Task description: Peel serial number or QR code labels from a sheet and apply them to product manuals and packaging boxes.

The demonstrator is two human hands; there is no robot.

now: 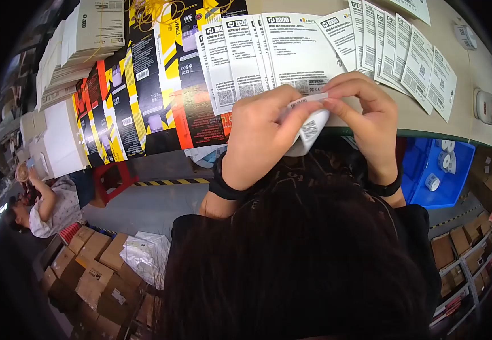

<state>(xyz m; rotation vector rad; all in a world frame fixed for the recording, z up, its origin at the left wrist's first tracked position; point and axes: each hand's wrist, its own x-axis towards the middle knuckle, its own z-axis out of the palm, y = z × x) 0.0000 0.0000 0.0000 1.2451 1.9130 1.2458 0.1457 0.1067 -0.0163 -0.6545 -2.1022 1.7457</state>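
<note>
My left hand (257,136) is closed around a white roll of labels (302,146), with a printed square code on the part facing up. The thumb and fingers of my right hand (370,116) pinch the end of the label strip (316,97) close to my left thumb. Both hands are held over the table's near edge. Just beyond them lie white printed cards (297,51) in overlapping rows, and more cards (419,71) fan out to the right. My fingers hide part of the roll and of the nearest card.
Black, yellow and red printed packaging sheets (144,85) and stacked white cards (87,39) cover the table's left. A blue bin (436,173) with several label rolls stands right, below the edge. Cardboard boxes (96,277) fill the lower left. Another person (53,207) sits far left.
</note>
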